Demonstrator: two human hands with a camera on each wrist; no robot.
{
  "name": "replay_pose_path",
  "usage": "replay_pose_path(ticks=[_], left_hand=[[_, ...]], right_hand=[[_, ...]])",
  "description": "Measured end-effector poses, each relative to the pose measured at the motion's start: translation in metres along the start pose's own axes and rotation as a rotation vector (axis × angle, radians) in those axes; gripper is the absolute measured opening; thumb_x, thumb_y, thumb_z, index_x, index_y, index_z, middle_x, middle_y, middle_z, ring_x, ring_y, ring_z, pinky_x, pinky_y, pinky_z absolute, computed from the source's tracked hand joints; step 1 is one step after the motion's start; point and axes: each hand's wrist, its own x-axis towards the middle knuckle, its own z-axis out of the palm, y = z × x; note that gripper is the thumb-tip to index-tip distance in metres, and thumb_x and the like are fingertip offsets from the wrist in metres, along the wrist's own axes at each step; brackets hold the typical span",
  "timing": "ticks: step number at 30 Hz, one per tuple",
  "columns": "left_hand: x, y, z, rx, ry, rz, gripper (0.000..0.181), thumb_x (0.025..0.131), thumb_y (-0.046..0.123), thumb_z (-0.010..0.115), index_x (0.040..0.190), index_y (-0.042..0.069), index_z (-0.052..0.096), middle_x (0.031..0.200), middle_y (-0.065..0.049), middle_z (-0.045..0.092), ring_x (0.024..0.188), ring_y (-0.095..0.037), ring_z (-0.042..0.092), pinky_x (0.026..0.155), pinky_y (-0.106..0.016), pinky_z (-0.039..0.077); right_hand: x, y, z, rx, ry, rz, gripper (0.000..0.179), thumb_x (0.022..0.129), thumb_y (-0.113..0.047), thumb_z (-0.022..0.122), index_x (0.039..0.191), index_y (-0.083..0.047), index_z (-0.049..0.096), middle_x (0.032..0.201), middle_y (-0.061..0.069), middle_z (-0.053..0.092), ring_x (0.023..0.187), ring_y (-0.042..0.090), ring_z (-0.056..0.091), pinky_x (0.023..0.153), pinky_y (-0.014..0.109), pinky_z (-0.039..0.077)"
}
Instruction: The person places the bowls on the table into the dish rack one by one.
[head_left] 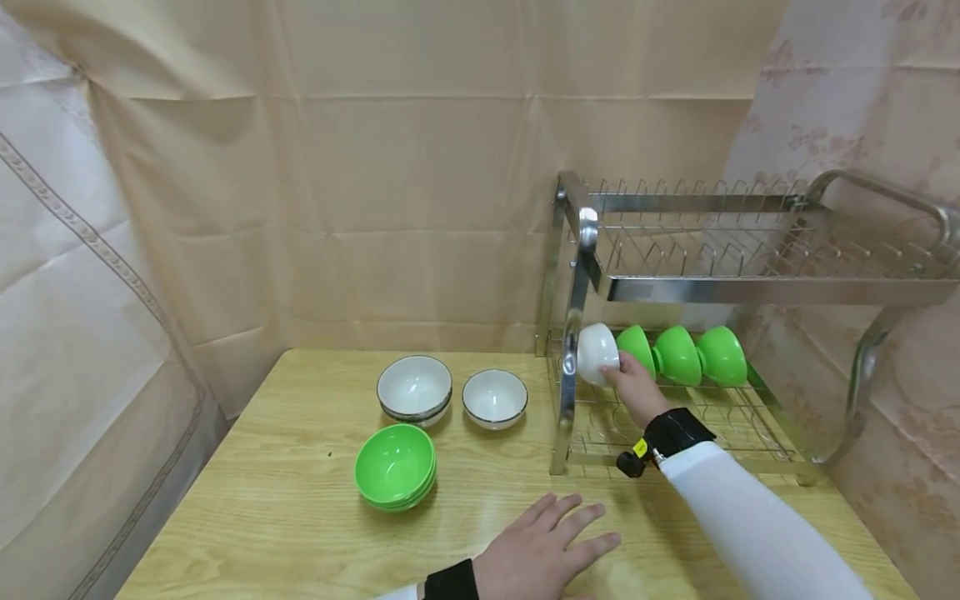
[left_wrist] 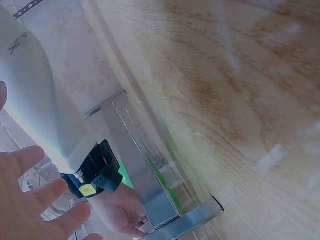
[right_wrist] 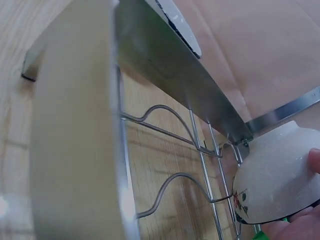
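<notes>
So, tan cloth [head_left: 405, 183]: it is hanging behind everything, all creased.
Table [head_left: 277, 475]: it is carrying the rack and all the bowls.
Metal rack [head_left: 780, 290]: it is standing on the right side, with bowls sitting on its lower shelf [head_left: 592, 460].
Left hand [head_left: 543, 546]: it is spreading its fingers near the front of the table and holding nothing.
Right hand [head_left: 636, 387]: it is reaching into the rack and pinching the tipped white bowl [head_left: 596, 354] between thumb and fingers. It is gripping just one side, so a weak pinch could let the smooth bowl slip.
Green stack [head_left: 395, 464]: it is sitting in front of the white stack [head_left: 415, 387], well away from the rack.
Upright white bowl [head_left: 495, 398]: it is sitting between the white stack and the rack.
Green bowls [head_left: 677, 356]: three are lying on their sides in a row. A bump from the hand could knock them crooked.
Tipped white bowl: it is lying over on its side at the left end of the lower shelf, by the rack post [head_left: 565, 417]. I'm not able to tell if the wires are taking its weight. Letting go too soon could send it rolling into the post, chipping it.
Wire bumps [right_wrist: 175, 174]: they are poking up, so a crooked bowl could wobble there.
</notes>
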Motion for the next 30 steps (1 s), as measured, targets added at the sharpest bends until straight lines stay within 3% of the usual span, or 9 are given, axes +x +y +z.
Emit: replay_pose_path(ticks=[5,13,27,30], left_hand=[[0.003,0.001,0.000,-0.005,0.001,0.004,0.072,0.093,0.070,0.044,0.152,0.029,0.038,0.155,-0.002,0.036,0.137,-0.022,0.041,0.110,-0.038,0.038],[0.014,0.009,-0.001,-0.070,-0.097,0.040,0.066,0.099,0.064,0.036,0.155,0.031,0.030,0.156,0.000,0.036,0.141,-0.022,0.036,0.112,-0.039,0.035],[0.031,0.018,-0.001,-0.112,-0.128,0.063,0.063,0.102,0.061,0.032,0.157,0.032,0.026,0.159,0.002,0.030,0.143,-0.019,0.031,0.114,-0.037,0.031],[0.032,0.021,0.001,-0.094,-0.106,0.074,0.062,0.102,0.060,0.033,0.157,0.031,0.027,0.158,0.002,0.031,0.142,-0.019,0.032,0.114,-0.037,0.032]], right_hand=[[0.008,0.005,-0.003,0.026,-0.005,0.014,0.051,0.105,-0.007,0.042,0.147,0.014,0.023,0.153,0.033,0.029,0.141,0.043,0.027,0.117,0.054,0.021],[0.015,0.009,-0.005,-0.024,0.032,0.053,0.050,0.105,-0.009,0.042,0.145,0.015,0.025,0.149,0.035,0.033,0.137,0.044,0.034,0.114,0.053,0.027],[0.021,0.000,-0.001,-0.107,-0.002,0.042,0.051,0.105,-0.007,0.043,0.146,0.017,0.025,0.147,0.037,0.033,0.137,0.046,0.034,0.114,0.054,0.029],[0.020,-0.003,-0.002,-0.152,-0.026,0.044,0.051,0.105,-0.008,0.042,0.147,0.017,0.024,0.148,0.038,0.033,0.138,0.048,0.033,0.113,0.055,0.028]])
